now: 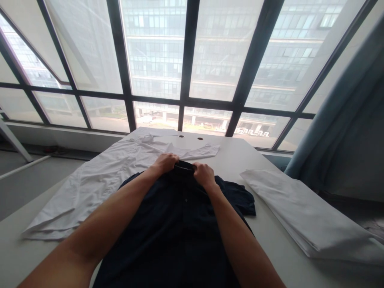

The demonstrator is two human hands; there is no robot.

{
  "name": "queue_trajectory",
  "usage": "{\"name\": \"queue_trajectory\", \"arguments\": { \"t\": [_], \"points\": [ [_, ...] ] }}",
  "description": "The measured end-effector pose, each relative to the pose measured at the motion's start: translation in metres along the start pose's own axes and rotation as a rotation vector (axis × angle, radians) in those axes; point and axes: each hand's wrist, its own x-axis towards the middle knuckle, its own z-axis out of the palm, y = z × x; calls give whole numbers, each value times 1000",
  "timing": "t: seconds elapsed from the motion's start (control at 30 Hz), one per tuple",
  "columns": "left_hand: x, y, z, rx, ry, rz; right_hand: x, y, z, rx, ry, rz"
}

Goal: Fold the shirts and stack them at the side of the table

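Note:
A dark navy shirt [177,224] lies spread on the white table [234,154] right in front of me, its collar at the far end. My left hand [164,162] and my right hand [204,173] are side by side at that collar [183,167], fingers curled and closed on the dark fabric. A white shirt [99,180] lies flat to the left, partly under the navy one.
A folded stack of white cloth [306,212] lies on the right of the table. Two small round holes [191,137] sit at the table's far edge. Large windows [186,64] rise behind the table, and a blue curtain [348,120] hangs at the right.

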Motion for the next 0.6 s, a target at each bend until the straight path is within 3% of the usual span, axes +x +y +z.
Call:
{"name": "queue_trajectory", "arguments": {
  "t": [0.13, 0.2, 0.3, 0.43, 0.6],
  "points": [
    [-15, -18, 8, -81, 153, -169, 8, 54, -1, 63, -74, 158],
    [-37, -36, 18, -121, 99, -260, 5, 86, -1, -10, -230, 212],
    [-83, -63, 38, -145, -77, -285, -6, 119, 8, -69, -307, 223],
    [-137, -87, 59, -119, -219, -302, -25, 131, 23, -167, -306, 254],
    [-157, -92, 57, -95, -152, -394, -37, 136, 22, -254, -139, 596]
  ]
}}
